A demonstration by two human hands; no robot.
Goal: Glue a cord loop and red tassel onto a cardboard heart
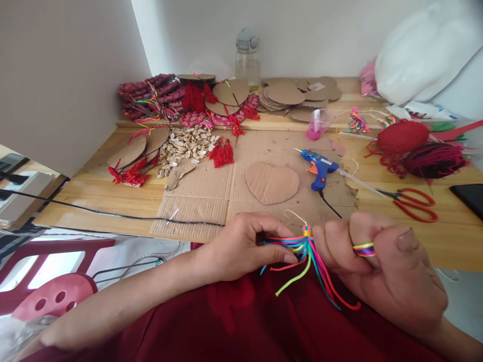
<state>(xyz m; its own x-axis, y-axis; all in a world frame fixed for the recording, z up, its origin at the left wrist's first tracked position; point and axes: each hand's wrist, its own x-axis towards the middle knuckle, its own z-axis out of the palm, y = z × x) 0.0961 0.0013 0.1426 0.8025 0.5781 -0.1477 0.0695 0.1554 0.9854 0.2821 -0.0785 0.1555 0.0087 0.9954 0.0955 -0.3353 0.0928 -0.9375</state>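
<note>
Above my lap, a tassel [308, 246] of bright cords hangs between my hands, its top bound in orange-yellow thread with a thin pale loop standing up. My left hand [245, 246] pinches several of its strands between thumb and fingers, to the left of the binding. Loose pink, teal and lime ends dangle below. Curled into a fist, my right hand [392, 271] presses against the bound top and grips the tassel there. A multicoloured band [364, 249] shows among its fingers; whether it joins the tassel is hidden.
On the cardboard sheet [196, 188] lie a heart-shaped cardboard piece [272, 182], a blue glue gun [319, 167] and peanut shells [188, 146]. Red-handled scissors [415, 203] and yarn balls [403, 138] are at right. Cardboard discs [285, 94] and a bottle [248, 60] stand behind.
</note>
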